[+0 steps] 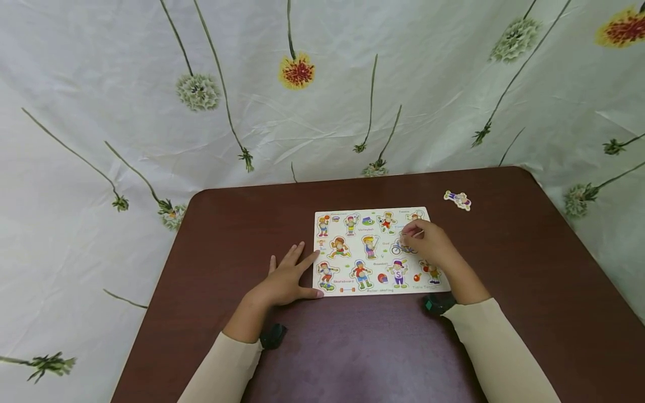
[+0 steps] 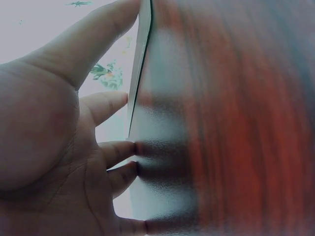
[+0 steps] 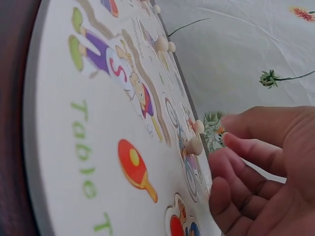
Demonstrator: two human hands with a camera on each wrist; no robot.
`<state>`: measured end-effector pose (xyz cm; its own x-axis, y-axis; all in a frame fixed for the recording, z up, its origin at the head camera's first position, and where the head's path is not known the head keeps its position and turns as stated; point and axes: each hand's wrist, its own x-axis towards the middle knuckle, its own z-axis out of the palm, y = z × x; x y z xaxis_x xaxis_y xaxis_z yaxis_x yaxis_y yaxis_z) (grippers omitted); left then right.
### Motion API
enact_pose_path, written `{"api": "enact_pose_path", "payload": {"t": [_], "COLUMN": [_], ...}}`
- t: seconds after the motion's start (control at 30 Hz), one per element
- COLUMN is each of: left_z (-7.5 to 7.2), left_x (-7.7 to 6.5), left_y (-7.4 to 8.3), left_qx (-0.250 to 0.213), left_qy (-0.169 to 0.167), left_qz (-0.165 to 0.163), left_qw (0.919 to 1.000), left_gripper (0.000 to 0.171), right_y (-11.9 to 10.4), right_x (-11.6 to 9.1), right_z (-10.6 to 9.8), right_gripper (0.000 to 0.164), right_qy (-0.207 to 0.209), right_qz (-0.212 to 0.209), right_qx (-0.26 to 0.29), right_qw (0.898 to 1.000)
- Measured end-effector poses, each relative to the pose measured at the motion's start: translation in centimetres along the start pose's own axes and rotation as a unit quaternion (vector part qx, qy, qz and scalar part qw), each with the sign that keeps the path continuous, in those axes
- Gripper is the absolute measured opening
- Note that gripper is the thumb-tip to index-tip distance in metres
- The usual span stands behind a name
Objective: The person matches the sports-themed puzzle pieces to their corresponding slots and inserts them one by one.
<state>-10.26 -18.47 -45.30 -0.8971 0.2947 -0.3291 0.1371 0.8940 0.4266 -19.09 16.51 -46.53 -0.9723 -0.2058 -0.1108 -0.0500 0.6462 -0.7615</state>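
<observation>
A white wooden puzzle board (image 1: 358,252) with sports figures lies on the table. My left hand (image 1: 284,282) spreads its fingers at the board's left side, thumb and index fingertip at its edge; the other fingertips rest on the tabletop. Over the board's right part is my right hand (image 1: 428,240), fingers bent, near the bicycle piece (image 1: 403,247). In the right wrist view, the bicycle piece's round knob (image 3: 194,146) stands free of the fingers, and nothing shows between thumb and fingers. The figure with an S (image 3: 115,69) shows no knob and sits in a recess.
A loose figure piece (image 1: 457,200) lies on the dark brown table (image 1: 504,235), beyond the board's far right corner. A flowered white cloth (image 1: 332,112) hangs behind the table. Dark wrist devices sit at the left wrist (image 1: 274,336) and right wrist (image 1: 439,304).
</observation>
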Motion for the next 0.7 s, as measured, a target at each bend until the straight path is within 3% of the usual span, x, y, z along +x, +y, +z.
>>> {"api": "enact_pose_path", "payload": {"t": [0.37,0.7], "left_z": [0.0,0.1], "left_x": [0.0,0.1], "left_y": [-0.1,-0.1], "left_qx": [-0.002,0.002], "left_qy": [0.001,-0.002], "left_qz": [-0.001,-0.004], "left_qw": [1.0,1.0], "left_gripper": [0.095,0.095], "right_y": [-0.3,0.0], "right_x": [0.1,0.0], "right_z": [-0.5,-1.4], "right_gripper": [0.026,0.03], "right_qy": [0.113,0.167], "right_qz": [-0.039,-0.017], "right_qx": [0.066,0.107], "right_qw": [0.991,0.98]}}
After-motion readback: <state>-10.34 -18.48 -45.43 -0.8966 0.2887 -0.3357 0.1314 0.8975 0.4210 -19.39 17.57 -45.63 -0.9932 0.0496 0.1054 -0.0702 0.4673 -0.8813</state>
